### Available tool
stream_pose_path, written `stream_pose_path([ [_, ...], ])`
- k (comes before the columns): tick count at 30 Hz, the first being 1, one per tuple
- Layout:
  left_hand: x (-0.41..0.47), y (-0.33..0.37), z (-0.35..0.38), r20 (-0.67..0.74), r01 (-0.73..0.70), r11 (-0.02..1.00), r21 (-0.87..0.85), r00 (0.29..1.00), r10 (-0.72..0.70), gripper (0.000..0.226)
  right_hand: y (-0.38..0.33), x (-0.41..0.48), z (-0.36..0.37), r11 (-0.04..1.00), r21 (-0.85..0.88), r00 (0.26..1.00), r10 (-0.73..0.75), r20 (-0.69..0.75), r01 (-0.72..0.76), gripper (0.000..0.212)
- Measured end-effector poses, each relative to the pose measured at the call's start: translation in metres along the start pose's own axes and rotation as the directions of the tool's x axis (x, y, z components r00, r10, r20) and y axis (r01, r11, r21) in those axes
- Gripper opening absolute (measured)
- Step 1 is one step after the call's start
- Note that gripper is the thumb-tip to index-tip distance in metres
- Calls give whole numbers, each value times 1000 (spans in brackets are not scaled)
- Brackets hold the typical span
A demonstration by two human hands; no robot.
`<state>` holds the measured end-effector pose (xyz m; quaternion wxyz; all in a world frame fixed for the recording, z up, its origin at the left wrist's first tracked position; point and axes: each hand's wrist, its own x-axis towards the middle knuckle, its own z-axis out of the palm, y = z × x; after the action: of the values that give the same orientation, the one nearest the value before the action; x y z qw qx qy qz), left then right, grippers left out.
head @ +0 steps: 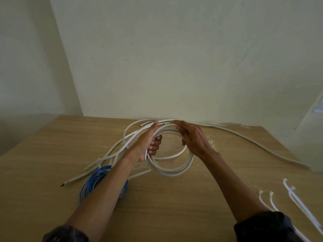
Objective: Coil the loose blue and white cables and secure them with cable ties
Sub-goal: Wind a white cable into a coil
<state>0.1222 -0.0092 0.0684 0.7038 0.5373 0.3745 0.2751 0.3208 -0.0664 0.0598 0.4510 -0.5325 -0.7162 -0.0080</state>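
Both hands up over the counter, working one coil. Left hand [148, 142] closed around the left side of the round coil of thick white cable [172, 170], thumb pointing up, fingers curled through the loop. Right hand [191, 137] loosely open, fingers draped over the top right arc of the same coil, palm facing down; not a full grip. Coil sits between the two hands, its lower arc resting on or just above the light wooden counter [166, 206]; cannot tell which. Several turns in the coil, exact count not readable.

One loose white cable tail [258, 145] runs from behind the right hand along the wall edge and off the counter's right side. More loose white cable lengths [111, 152] lie left of the left hand, at least three strands, ends pointing toward the near left.

One coil of thin blue cable [97, 179] lies flat on the counter under the left forearm, partly hidden by it.

Four white plastic cable ties [272, 201] lie near the right edge, beside the right forearm, well apart from both coils. Dark sleeves [265, 226] pushed up on both arms.
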Motion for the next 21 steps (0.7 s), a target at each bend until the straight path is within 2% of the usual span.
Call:
stream_pose_path([
  [5, 1, -1, 14, -136, -174, 981, 86, 973, 185, 68, 2, -6, 15, 985, 120, 983, 137, -123, -122, 30],
  [9, 8, -7, 11, -194, -163, 986, 42, 967, 168, 56, 2, -12, 21, 988, 118, 989, 113, -99, -102, 37],
  [13, 9, -4, 6, -133, -133, 988, 73, 981, 142, 51, 10, -16, 28, 1000, -29, 995, 8, -95, -11, 36],
  [16, 7, 0, 7, -125, -130, 980, 150, 981, 149, 53, 9, -16, 26, 994, -108, 996, -7, -83, -2, 37],
  [18, 8, 1, 9, -121, -137, 966, 219, 979, 166, 50, 7, -15, 21, 975, -222, 999, -3, -44, -7, 37],
  [21, 7, 1, 14, -51, -180, 906, 384, 975, 215, 35, 1, -13, 22, 939, -343, 997, 27, 67, -3, 54],
])
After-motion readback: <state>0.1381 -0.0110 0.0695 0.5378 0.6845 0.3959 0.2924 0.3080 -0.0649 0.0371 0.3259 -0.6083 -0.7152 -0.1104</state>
